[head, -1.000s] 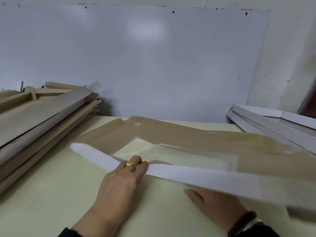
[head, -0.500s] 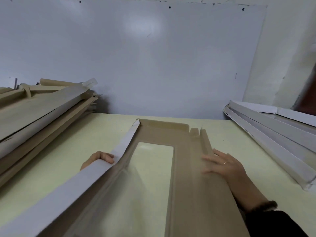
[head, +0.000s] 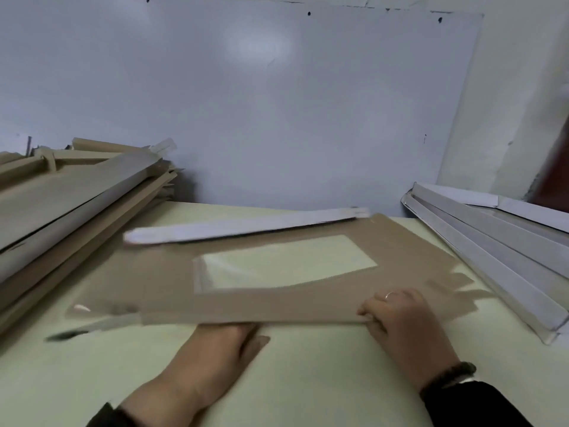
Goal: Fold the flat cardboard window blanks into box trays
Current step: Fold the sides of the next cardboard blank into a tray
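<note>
A brown window blank (head: 277,306) is seen flat on the pale bench (head: 308,380), only its far white flap (head: 240,228) raised; the remaining sides are judged unfolded. Its near edge is pinched by the right hand (head: 400,322), while the left hand (head: 215,355) reaches beneath, fingers hidden, their state unclear.

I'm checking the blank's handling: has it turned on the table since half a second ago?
Yes. The blank now lies crosswise, long side along the near table edge; earlier it ran lengthwise toward the wall.
</note>
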The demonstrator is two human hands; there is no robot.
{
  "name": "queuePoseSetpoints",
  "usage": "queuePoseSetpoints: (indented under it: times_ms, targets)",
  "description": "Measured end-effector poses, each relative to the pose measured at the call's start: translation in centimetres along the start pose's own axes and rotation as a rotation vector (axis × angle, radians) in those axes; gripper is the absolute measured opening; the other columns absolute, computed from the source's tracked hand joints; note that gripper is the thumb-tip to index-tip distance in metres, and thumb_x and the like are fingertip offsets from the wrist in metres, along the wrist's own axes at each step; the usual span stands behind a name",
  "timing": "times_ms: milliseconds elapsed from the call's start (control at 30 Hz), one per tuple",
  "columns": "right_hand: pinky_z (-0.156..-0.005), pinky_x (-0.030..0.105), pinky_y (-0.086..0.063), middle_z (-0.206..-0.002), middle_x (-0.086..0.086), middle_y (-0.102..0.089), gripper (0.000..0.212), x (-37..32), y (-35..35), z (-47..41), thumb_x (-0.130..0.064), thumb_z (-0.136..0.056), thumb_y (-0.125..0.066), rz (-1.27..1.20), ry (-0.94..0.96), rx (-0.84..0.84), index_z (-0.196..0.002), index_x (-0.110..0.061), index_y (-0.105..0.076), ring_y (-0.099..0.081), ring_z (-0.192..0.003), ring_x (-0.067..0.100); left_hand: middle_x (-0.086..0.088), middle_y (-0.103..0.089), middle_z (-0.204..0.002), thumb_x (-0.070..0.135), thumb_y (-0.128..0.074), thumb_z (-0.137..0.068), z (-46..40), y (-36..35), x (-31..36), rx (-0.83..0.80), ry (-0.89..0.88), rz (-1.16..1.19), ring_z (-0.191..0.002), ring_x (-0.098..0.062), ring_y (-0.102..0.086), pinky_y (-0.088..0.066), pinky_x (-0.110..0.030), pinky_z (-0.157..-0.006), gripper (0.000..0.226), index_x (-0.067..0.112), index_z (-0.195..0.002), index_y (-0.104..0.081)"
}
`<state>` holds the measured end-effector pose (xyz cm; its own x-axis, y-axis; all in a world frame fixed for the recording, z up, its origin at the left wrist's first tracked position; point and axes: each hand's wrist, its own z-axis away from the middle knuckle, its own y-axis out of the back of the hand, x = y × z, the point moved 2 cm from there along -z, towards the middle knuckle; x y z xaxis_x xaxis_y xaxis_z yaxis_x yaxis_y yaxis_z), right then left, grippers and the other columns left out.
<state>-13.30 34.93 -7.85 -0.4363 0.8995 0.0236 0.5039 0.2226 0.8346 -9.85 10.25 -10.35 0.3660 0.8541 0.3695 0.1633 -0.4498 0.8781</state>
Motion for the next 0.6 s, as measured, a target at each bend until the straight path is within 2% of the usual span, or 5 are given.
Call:
queuePoseSetpoints:
  times_ms: [100, 233, 400, 467, 600]
  targets:
    - [-0.051, 0.024, -0.038, -0.054, -0.005, -0.056, 0.015, -1.8, -0.6, -0.3, -0.022, -0.059, -0.06, -0.017, 0.143, -0.039, -0.065, -0.026, -0.073, -0.057, -0.048, 0.015, 0.012, -0.066, -0.109, 0.035, -0.052, -0.089, -0.2, 1.3, 2.3, -0.021, -0.181, -0.137, -0.097, -0.004, -0.063, -0.045, -0.01, -0.078, 0.024, 0.03, -0.109, -0.066]
    - [-0.052, 0.013, -0.044, -0.072, -0.011, -0.067, 0.03, -3.3, -0.8, -0.5, -0.019, -0.055, -0.065, -0.068, 0.265, -0.115, -0.081, -0.03, -0.075, -0.063, -0.061, 0.009, 0.01, -0.06, -0.079, 0.038, -0.046, -0.089, 0.1, 1.6, 4.0, 0.017, -0.376, -0.14, -0.066, -0.009, -0.057, -0.044, -0.021, -0.056, 0.026, 0.023, -0.089, -0.067]
    - [-0.064, 0.011, -0.05, -0.099, -0.015, -0.07, 0.041, -4.5, -1.3, -0.3, -0.02, -0.058, -0.064, -0.107, 0.344, -0.246, -0.096, -0.033, -0.072, -0.067, -0.079, 0.004, 0.007, -0.062, -0.107, 0.045, -0.073, -0.071, -0.5, 0.5, 2.8, 0.024, -0.297, -0.279, -0.098, -0.012, -0.06, -0.044, -0.027, -0.084, 0.054, 0.027, -0.119, -0.059]
    - [-0.067, 0.009, -0.049, -0.102, -0.016, -0.069, 0.041, -4.8, -1.3, -0.3, -0.023, -0.057, -0.065, -0.144, 0.324, -0.287, -0.095, -0.036, -0.072, -0.067, -0.083, -0.001, 0.005, -0.061, -0.123, 0.05, -0.062, -0.078, -0.5, 0.5, 1.9, -0.084, -0.177, -0.351, -0.114, -0.011, -0.057, -0.047, -0.023, -0.092, 0.05, 0.031, -0.124, -0.057]
    - [-0.102, 0.009, -0.026, -0.144, -0.016, -0.038, 0.043, -4.2, -1.4, -0.2, -0.023, -0.094, -0.048, -0.248, 0.247, -0.431, -0.134, -0.037, -0.044, -0.036, -0.129, -0.005, 0.019, -0.006, -0.154, 0.05, -0.033, -0.095, -0.5, 0.6, -2.2, -0.166, 0.004, -0.264, -0.141, 0.0, -0.005, -0.006, -0.019, -0.111, 0.051, 0.046, -0.143, -0.014]
